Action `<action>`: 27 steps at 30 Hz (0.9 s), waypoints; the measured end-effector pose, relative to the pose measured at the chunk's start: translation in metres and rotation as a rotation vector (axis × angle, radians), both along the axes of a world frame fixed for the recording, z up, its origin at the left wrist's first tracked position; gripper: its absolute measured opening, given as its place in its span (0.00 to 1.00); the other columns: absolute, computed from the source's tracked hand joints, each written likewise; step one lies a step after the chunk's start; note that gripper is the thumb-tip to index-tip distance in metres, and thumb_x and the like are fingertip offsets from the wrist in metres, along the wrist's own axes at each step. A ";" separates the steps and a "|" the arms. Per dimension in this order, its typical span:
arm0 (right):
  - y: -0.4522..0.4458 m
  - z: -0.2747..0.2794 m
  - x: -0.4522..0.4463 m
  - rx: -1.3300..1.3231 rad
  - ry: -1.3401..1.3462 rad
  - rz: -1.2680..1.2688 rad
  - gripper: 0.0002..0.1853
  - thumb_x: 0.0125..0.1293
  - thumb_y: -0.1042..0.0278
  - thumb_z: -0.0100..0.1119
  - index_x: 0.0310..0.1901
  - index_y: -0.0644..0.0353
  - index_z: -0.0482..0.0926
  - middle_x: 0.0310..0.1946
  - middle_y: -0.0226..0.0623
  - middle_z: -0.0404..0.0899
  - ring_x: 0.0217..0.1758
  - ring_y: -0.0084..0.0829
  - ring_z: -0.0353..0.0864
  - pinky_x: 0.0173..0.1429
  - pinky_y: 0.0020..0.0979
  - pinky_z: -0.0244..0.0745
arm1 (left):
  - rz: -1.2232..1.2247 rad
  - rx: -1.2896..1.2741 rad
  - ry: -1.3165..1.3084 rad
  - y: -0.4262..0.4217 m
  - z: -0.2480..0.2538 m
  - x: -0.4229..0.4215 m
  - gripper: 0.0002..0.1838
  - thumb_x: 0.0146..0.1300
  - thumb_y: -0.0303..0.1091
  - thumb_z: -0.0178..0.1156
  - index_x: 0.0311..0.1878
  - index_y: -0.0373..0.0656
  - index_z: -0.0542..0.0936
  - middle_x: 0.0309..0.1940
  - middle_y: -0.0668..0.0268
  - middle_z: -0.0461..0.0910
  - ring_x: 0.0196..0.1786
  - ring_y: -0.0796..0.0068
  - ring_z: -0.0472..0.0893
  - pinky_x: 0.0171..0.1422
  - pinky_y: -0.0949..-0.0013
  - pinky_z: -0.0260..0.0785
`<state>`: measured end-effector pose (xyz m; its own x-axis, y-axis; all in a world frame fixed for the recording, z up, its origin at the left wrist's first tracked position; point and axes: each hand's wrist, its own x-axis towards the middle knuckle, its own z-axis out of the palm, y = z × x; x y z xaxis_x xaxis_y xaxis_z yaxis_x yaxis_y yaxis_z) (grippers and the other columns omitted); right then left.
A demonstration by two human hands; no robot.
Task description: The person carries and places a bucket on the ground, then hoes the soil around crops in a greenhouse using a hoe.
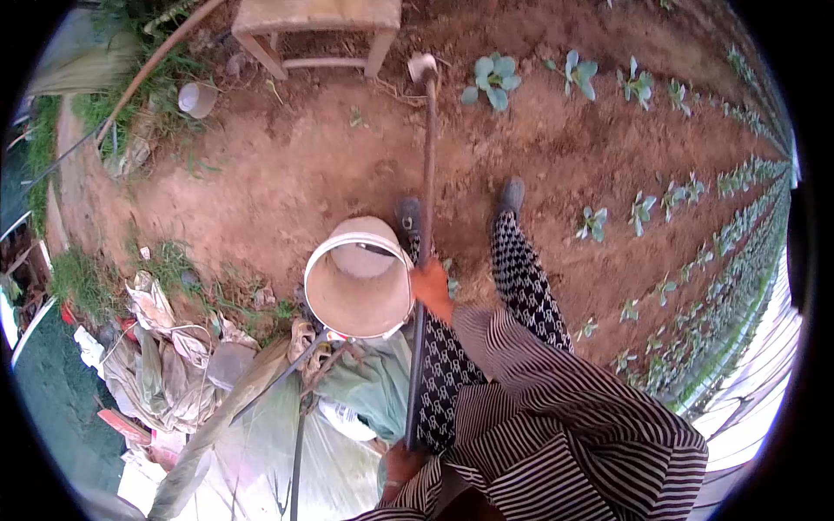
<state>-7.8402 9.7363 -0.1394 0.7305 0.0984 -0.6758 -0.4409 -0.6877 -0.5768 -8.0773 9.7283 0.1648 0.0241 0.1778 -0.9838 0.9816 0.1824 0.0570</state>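
Observation:
A long-handled hoe runs up the middle of the head view, its pale head at the soil beside a leafy seedling. Partway along the handle, my right hand is wrapped around it. My left hand closes around the handle's near end, low in the view. Just left of the handle stands a white bucket with its open mouth showing and a dark object inside that I cannot make out. My shoes are on the bare soil on either side of the handle.
Rows of leafy seedlings stretch away to the right. A wooden stool stands at the top, with a small white pot to its left. Crumpled sacks and plastic sheeting lie at lower left.

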 end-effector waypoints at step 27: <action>-0.029 0.085 -0.028 0.311 0.784 -0.672 0.06 0.54 0.76 0.50 0.30 0.60 0.63 0.12 0.32 0.63 0.08 0.25 0.62 0.09 0.28 0.61 | -0.458 0.261 0.295 -0.027 0.043 -0.063 0.16 0.42 0.36 0.57 0.39 0.51 0.77 0.19 0.53 0.77 0.24 0.49 0.78 0.29 0.52 0.70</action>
